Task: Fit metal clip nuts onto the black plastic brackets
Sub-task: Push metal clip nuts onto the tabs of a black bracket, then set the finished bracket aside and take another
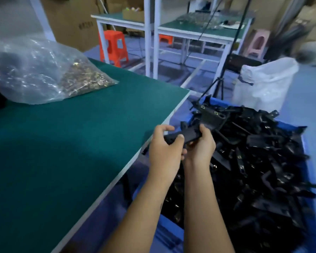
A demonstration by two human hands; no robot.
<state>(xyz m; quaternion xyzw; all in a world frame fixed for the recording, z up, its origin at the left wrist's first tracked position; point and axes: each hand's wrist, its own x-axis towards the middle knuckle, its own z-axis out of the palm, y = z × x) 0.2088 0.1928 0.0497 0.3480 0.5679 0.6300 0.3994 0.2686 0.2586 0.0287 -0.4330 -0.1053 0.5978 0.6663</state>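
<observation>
Both hands meet at centre frame, just past the edge of the green surface (80,143). Left hand (165,148) and right hand (201,148) each have fingers closed around one black plastic bracket (187,135), held between them above a blue bin (304,141). The bin, right of frame, is heaped with more black brackets (259,161); some carry small metal clips. A clear bag of metal clip nuts (84,79) lies on the surface, upper left.
</observation>
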